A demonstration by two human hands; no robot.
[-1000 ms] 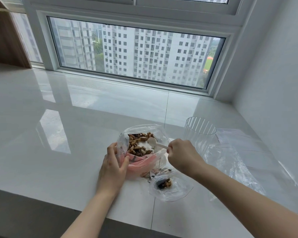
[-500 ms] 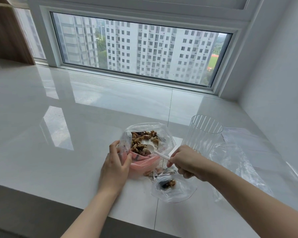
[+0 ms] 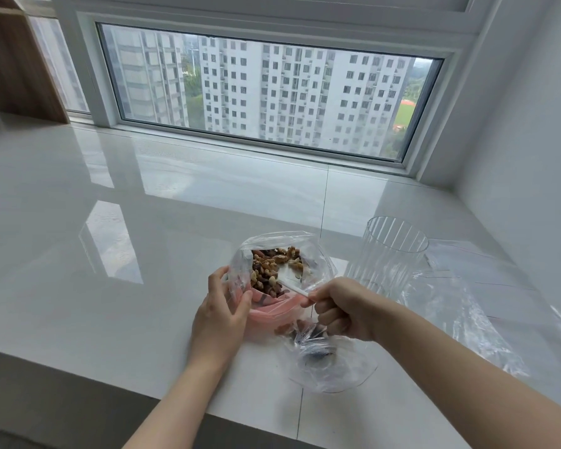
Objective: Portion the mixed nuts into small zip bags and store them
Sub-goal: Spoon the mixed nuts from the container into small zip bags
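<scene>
A large clear bag with a pink zip edge (image 3: 272, 311) stands open on the white counter, with mixed nuts (image 3: 268, 268) piled inside. My left hand (image 3: 222, 311) grips its left rim and holds it open. My right hand (image 3: 340, 307) is closed around the handle of a small white spoon (image 3: 293, 288), whose bowl dips into the nuts. Just in front, partly under my right hand, a small clear zip bag (image 3: 332, 367) lies on the counter with a few nuts (image 3: 318, 351) in it.
A ribbed clear plastic cup (image 3: 391, 254) stands upright to the right of the nut bag. More clear plastic bags (image 3: 467, 306) lie crumpled at the right, near the white wall. The counter's front edge (image 3: 110, 380) runs close below my hands. A window lies beyond.
My right hand has drawn back and down toward the small bag, turning the spoon so that it reaches into the nuts from the near side. My left hand has kept its hold.
</scene>
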